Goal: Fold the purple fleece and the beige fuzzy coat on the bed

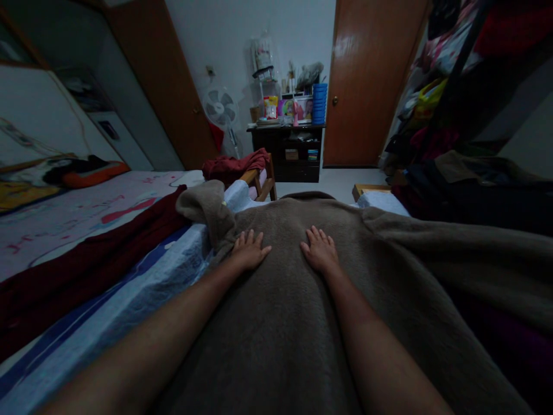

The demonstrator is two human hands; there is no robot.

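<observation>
A brown fleecy coat (285,311) is spread out in front of me, with one sleeve (466,242) stretched to the right and the other sleeve (207,202) bunched and folded at the left. My left hand (249,251) lies flat on the coat near the bunched sleeve, fingers spread. Also flat on the fabric, my right hand (320,249) rests a little right of the middle, its fingers apart. Neither hand grips anything. The far edge of the coat curves beyond both hands.
On the left is a bed with a pink sheet (108,199) and a dark red garment (108,259). Red cloth (235,164) hangs over a wooden frame (268,181). Dark clothes (484,184) are piled at right. A fan (220,106), black cabinet (285,167) and door (367,86) stand behind.
</observation>
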